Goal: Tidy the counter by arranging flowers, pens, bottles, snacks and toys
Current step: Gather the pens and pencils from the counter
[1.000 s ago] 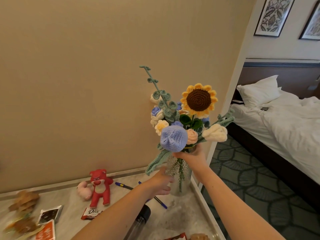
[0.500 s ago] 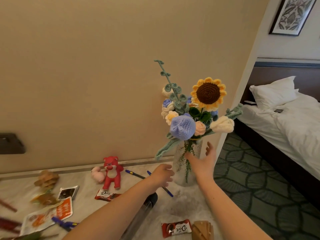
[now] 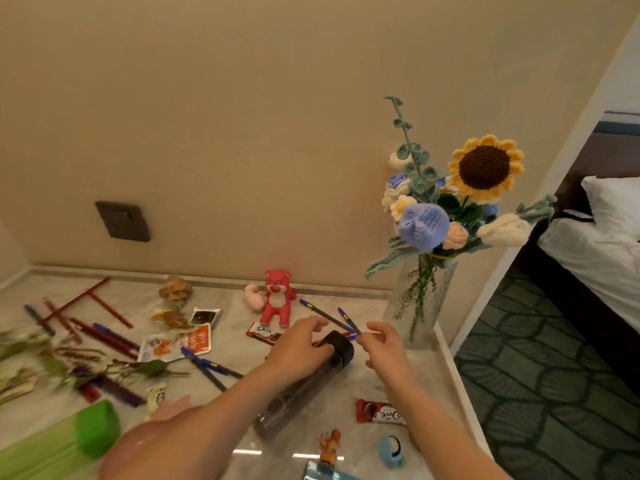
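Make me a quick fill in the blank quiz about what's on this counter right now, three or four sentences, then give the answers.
1. The biggest flower in the glass vase is a yellow ____.
2. The left hand rests on the black ____ of the bottle lying on its side.
3. The bear toy by the wall is ____ in colour.
4. The word printed on the chocolate bar beside the bear is ____.

Answers: sunflower; cap; red; Dove

Marble counter (image 3: 221,344) (pale, veined) carries a glass vase (image 3: 417,303), red bear (image 3: 277,297), scattered pens (image 3: 207,363), snacks (image 3: 175,342).
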A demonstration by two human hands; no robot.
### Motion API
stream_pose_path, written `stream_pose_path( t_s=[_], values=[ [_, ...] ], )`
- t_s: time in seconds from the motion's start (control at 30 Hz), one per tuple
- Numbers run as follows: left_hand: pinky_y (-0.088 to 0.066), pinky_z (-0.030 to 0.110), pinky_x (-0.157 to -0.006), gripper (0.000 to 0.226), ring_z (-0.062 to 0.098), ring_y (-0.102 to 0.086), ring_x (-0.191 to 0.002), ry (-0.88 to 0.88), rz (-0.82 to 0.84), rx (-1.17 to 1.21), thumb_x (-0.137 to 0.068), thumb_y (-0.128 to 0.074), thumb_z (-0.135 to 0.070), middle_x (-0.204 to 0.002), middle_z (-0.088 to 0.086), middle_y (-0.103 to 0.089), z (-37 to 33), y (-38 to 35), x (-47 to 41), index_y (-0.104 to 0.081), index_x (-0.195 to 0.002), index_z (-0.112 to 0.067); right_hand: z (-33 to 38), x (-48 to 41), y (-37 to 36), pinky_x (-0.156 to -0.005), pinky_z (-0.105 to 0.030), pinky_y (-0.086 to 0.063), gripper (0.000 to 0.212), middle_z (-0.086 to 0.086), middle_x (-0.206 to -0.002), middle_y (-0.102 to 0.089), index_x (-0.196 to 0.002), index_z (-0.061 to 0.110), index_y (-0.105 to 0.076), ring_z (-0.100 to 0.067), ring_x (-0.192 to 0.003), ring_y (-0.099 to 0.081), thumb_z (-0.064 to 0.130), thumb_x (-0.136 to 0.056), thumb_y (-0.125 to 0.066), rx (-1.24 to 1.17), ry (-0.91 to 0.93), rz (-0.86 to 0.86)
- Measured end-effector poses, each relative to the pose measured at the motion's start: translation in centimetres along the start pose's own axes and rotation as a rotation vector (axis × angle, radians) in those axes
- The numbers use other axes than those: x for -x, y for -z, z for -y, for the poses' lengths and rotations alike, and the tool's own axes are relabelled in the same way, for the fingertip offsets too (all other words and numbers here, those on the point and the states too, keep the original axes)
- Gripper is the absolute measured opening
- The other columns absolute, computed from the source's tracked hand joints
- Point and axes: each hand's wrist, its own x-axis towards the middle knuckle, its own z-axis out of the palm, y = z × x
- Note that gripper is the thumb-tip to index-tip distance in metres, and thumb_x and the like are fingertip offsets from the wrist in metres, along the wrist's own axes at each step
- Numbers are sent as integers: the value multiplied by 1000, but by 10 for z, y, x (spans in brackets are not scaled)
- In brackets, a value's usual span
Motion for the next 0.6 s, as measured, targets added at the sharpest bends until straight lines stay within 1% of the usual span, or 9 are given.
stream_pose_path(
  t_s=[0.1,0.17,0.23,0.3,0.33,0.4,0.47,0.53,0.6],
  values=[
    [-44,37,-101,88,15,-46,-127,42,35,-138,-69,-72,-52,-141,-5,-46,15,-6,15,-33,-144,-31,-9,4,-17,-82,-31,-44,55,-8,-121,-55,-139,15,-39,-16,-97,-54,13,-89,-62,36,-71,87],
    [-45,38,-100,97,17,-47,-126,46,31,-215,-66,-74,-54,-141,-3,-46,24,-14,24,-27,-147,-28,-15,8,-25,-76,-28,-43,54,-8,-121,-56,-138,14,-39,-15,-95,-53,12,-89,-61,47,-97,119],
    [-47,34,-92,90,17,-52,-119,24,1,-243,-67,-73,-50,-134,-2,-52,31,-20,30,-30,-143,-29,-19,9,-29,-72,-28,-44,36,-2,-109,-58,-123,15,-49,-9,-86,-53,10,-89,-60,43,-99,132],
    [-48,31,-85,78,15,-56,-112,3,-26,-227,-67,-71,-47,-127,-5,-56,36,-22,34,-36,-136,-34,-20,8,-28,-75,-28,-44,24,1,-102,-57,-108,21,-51,-5,-82,-51,9,-89,-60,30,-88,124],
    [-48,30,-83,76,14,-56,-110,3,-30,-206,-67,-70,-46,-126,-6,-57,37,-22,34,-37,-135,-36,-20,8,-27,-77,-29,-44,24,3,-99,-56,-108,21,-51,-4,-82,-51,8,-89,-59,19,-83,118],
    [-47,29,-85,80,13,-56,-113,23,-31,-156,-67,-69,-47,-128,-7,-56,38,-20,33,-36,-139,-34,-18,5,-26,-82,-34,-48,30,6,-96,-56,-117,17,-51,-7,-84,-54,9,-90,-60,8,-68,103],
    [-46,28,-86,85,12,-55,-112,46,-63,-97,-66,-68,-49,-129,-9,-55,36,-17,30,-34,-142,-31,-13,2,-27,-90,-41,-49,42,1,-106,-59,-128,14,-48,-15,-95,-57,12,-89,-62,-25,-58,90],
    [-47,23,-79,83,6,-55,-99,46,-108,1,-63,-66,-54,-117,-15,-56,31,-10,28,-37,-138,-35,-5,-1,-31,-85,-42,-53,50,0,-115,-60,-132,17,-45,-19,-105,-59,18,-87,-67,-104,-74,131],
    [-43,19,-69,82,2,-53,-92,35,-120,84,-60,-64,-60,-109,-19,-53,27,-3,23,-39,-135,-37,0,-3,-38,-77,-39,-56,51,4,-114,-62,-129,25,-44,-18,-103,-62,25,-85,-70,-153,-96,200]
  ],
)
